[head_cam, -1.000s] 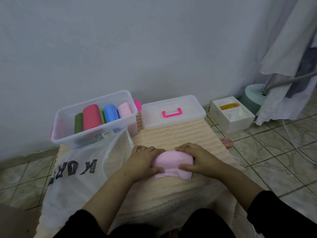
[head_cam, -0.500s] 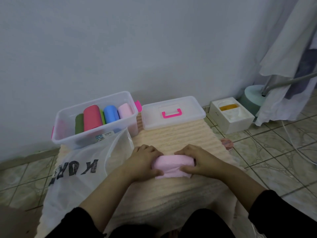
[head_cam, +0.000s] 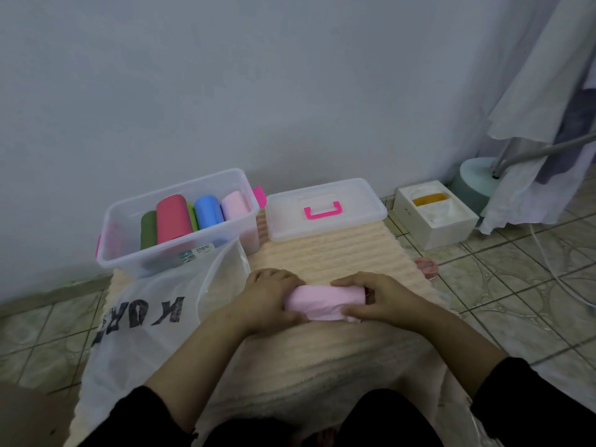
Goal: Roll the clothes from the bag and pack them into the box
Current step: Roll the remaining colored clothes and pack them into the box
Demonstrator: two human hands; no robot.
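The box (head_cam: 180,221) stood up and to the left of the left hand (head_cam: 267,301), across the mouth of the bag (head_cam: 154,321), and nearer that hand than the right. It held five rolls, counted from its left: dark green (head_cam: 148,230), red (head_cam: 172,217), a sliver of lime green (head_cam: 193,217), blue (head_cam: 209,211) and pale pink (head_cam: 234,205).

Between the two hands lay the one garment in work, a pink roll (head_cam: 324,301) on the cream mat (head_cam: 329,253). Its long axis ran left to right, from one hand to the other. The left hand clasped the roll's left end, fingers curled over the top. The right hand (head_cam: 380,298) grasped the right end in the same way, thumb along the near side. A loose edge showed on the near side, so the rolling looked almost done.

The carry to the box would likely run up and leftward past the left hand.

Beyond the right hand lay one lid (head_cam: 325,208) with a pink handle. Further right stood one white carton (head_cam: 435,217). One small pink disc (head_cam: 426,265) lay at the mat's right edge.
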